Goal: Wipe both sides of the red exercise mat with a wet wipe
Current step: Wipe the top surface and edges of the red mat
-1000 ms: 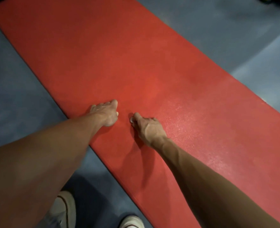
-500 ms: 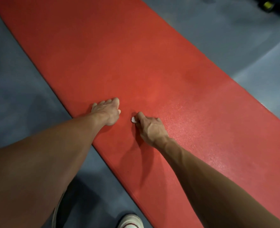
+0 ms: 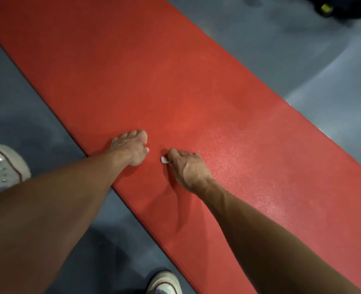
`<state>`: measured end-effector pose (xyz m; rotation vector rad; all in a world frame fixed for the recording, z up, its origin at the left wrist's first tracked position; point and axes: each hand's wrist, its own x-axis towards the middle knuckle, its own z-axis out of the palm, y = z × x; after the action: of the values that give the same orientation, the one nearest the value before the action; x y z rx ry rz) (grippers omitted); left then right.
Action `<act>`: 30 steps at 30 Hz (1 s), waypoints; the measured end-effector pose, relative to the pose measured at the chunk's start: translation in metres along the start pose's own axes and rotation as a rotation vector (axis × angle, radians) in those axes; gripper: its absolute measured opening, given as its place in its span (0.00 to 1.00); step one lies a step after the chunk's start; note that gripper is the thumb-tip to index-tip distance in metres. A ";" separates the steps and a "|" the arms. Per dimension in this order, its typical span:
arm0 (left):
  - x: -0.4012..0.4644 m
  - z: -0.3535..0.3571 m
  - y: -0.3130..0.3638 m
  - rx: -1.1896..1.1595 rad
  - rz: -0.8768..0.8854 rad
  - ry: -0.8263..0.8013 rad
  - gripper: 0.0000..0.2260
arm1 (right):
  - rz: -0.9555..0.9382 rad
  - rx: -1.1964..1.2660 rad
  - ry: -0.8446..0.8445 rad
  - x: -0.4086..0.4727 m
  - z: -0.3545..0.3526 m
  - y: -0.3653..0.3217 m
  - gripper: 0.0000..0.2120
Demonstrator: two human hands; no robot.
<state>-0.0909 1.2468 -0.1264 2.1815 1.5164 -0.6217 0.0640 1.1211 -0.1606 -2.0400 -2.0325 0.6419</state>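
Note:
The red exercise mat (image 3: 175, 81) lies flat on the floor and runs diagonally from upper left to lower right. My left hand (image 3: 130, 148) presses down on the mat close to its near edge, with nothing visible in it. Just to its right, my right hand (image 3: 188, 166) rests knuckles-up on the mat and grips a small white wet wipe (image 3: 164, 159). Only a bit of the wipe shows beside the thumb. The mat surface to the right of my right hand looks shiny and speckled.
Grey floor (image 3: 27, 124) surrounds the mat. My white shoes stand on it near the mat's near edge, one at the left (image 3: 3, 166) and one at the bottom (image 3: 164, 283). A dark object with a yellow part (image 3: 325, 8) sits at the top right.
Both hands stay almost where they were on the mat. The left shoe has moved from the bottom of the view up to the left edge.

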 end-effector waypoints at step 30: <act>0.121 -0.048 0.022 -0.509 0.151 -0.257 0.26 | 0.708 -0.267 0.411 0.104 -0.122 0.217 0.18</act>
<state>-0.0263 1.3586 -0.1550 1.7326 1.2023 -0.3921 0.3086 1.2348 -0.1622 -2.7736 -1.1981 0.0109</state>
